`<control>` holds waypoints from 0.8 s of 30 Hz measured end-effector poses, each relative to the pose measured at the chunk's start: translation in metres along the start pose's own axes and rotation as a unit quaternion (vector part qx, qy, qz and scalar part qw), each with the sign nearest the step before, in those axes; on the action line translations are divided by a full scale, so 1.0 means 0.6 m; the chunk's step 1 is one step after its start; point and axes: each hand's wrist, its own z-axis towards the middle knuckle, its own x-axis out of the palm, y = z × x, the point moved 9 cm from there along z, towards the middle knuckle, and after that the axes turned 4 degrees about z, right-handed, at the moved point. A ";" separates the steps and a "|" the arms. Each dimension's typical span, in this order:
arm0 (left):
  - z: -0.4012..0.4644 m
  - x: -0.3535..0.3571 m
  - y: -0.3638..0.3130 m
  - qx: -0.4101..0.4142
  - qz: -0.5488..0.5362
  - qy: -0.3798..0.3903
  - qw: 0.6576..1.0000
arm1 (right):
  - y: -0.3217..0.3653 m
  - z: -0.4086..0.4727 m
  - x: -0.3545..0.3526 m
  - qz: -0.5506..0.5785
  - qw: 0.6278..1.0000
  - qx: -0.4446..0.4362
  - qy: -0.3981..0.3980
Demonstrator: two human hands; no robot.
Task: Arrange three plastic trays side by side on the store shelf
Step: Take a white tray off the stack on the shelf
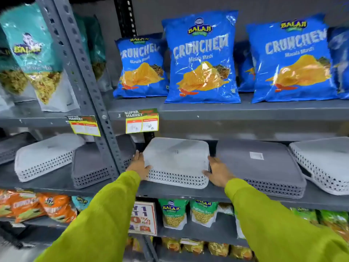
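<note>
— What's on that grey store shelf (217, 193)?

— Upside-down plastic trays with perforated sides. A dark grey tray (264, 167) and a pale one (324, 163) lie to the right; the white tray (177, 163) sits in the middle, just beside the dark one.

— Who's got it?

— A person in green sleeves. The left hand (138, 164) presses its left edge, the right hand (219, 172) its right edge, fingers stretched along the sides, thumbs on top. Whether it's lifted, I can't quite tell.
</note>
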 end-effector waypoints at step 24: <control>0.142 -0.029 0.035 -0.186 -0.279 0.029 0.942 | -0.053 0.129 0.036 0.357 0.912 0.188 -0.070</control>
